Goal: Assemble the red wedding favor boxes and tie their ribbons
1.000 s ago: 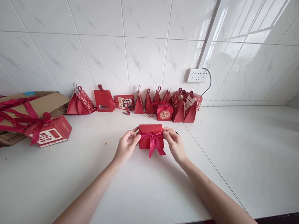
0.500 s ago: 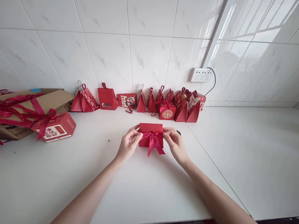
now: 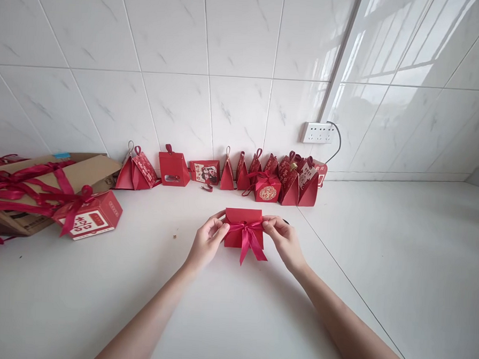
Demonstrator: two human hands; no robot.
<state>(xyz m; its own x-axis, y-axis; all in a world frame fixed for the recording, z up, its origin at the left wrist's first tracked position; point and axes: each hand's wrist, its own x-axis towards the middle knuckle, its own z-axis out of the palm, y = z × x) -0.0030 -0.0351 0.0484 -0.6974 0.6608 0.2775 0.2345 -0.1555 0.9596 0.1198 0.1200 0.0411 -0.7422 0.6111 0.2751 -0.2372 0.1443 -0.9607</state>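
Observation:
A small red gift box with a folded-over flap stands on the white table in front of me. Across its front runs a dark pink satin ribbon, tied in a bow with two tails hanging down. At the box's left edge, my left hand pinches the left end of the bow between thumb and fingers. My right hand does likewise with the bow's right end. Fingers of both hands reach partly behind the box, so their tips are hidden.
Along the tiled wall stand several red gift boxes, some with ribbon loops. At the left, a cardboard box is draped with ribbons, beside a red-and-white box. A power strip is fixed to the wall. A seam crosses the table.
The camera has tilted up slightly, so everything sits lower in view. Both hands keep their hold on the bow, which looks much the same.

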